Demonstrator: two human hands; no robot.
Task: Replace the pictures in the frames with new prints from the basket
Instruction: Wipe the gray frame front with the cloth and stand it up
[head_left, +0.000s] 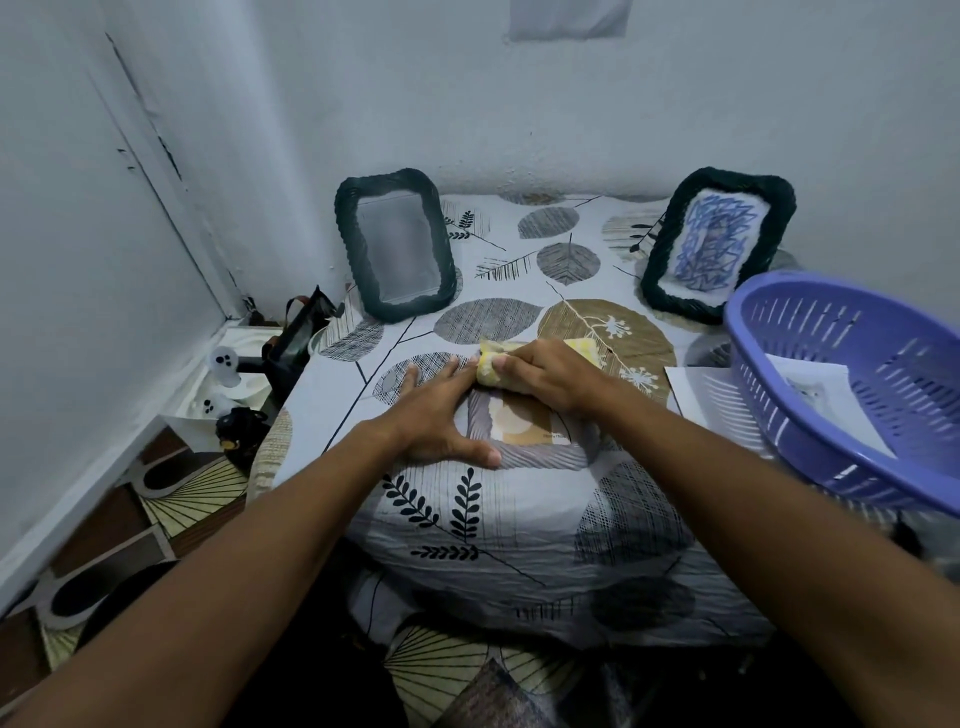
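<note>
A flat frame or glass pane with a tan and beige print (524, 423) lies on the table in front of me. My left hand (434, 415) lies flat on its left edge, fingers straight, thumb along the near side. My right hand (545, 379) grips a bunched yellow cloth (491, 369) on the pane's far edge. Two dark woven frames lean on the wall: the left frame (397, 249) shows a grey blank, the right frame (719, 247) holds a blue scribble picture. A purple basket (852, 384) with a print (821, 389) inside stands at the right.
The table wears a leaf-patterned cloth (493, 519). A white sheet (701, 395) lies partly under the basket. Left of the table, small items crowd a low shelf (239, 384), among them a black bag and white ghost figures. Patterned floor mats lie below.
</note>
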